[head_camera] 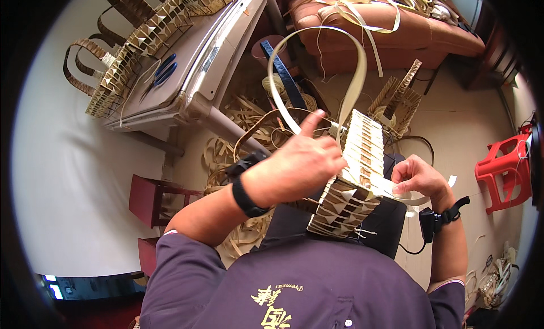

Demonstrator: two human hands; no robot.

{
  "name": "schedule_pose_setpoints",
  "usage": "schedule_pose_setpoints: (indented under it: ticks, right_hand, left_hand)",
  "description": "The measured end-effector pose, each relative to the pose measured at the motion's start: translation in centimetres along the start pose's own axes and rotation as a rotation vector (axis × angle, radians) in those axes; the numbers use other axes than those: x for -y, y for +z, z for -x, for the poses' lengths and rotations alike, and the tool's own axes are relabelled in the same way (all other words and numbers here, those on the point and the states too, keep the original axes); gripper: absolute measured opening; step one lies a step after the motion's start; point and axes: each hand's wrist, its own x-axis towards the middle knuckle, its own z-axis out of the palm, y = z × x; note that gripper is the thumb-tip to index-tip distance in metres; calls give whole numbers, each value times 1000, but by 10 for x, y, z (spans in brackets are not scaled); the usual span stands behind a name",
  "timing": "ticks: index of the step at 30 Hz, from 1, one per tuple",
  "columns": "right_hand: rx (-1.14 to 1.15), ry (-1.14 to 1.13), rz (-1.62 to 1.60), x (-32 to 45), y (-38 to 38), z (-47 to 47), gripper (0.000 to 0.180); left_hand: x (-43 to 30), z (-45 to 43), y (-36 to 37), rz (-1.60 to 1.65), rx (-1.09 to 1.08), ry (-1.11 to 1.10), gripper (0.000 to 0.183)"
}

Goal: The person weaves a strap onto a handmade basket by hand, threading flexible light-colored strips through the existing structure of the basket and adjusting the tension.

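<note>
A woven basket (pixel 364 148) of pale and brown strips lies tilted across the person's lap. My left hand (pixel 312 159) rests at its left edge, index finger pointing up, the other fingers curled at a pale flat strip (pixel 361 69) that rises in a large loop above the basket. What those fingertips hold is partly hidden. On the right, my right hand (pixel 418 178) pinches a pale flat strip (pixel 389 188) between thumb and fingers beside the basket's lower right edge. A brown handle (pixel 250 131) curves out behind my left hand.
Blue-handled scissors (pixel 165 69) and several baskets (pixel 127 52) with handles are on the table (pixel 170 89) at upper left. Loose strips (pixel 238 112) cover floor beneath. Another basket (pixel 406 101) stands beyond, near the sofa (pixel 382 44). A red plastic stool (pixel 503 171) is at right.
</note>
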Motion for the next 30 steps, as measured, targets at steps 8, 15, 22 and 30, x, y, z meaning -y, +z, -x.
schedule_pose_setpoints:
  ticks: [8, 15, 22, 30]
  right_hand:
    - [-13, -1, 12, -5, 0, 3, 18]
    - [-25, -15, -25, 0, 3, 6, 21]
    - [11, -25, -60, 1, 3, 4, 22]
    - [3, -28, -96, 0, 9, 1, 24]
  left_hand:
    - [108, 52, -38, -193, -120, -353, 16]
    - [39, 24, -18, -92, 32, -139, 33]
    - [33, 19, 3, -98, -60, 17, 13]
    - [106, 115, -58, -308, 77, -607, 36]
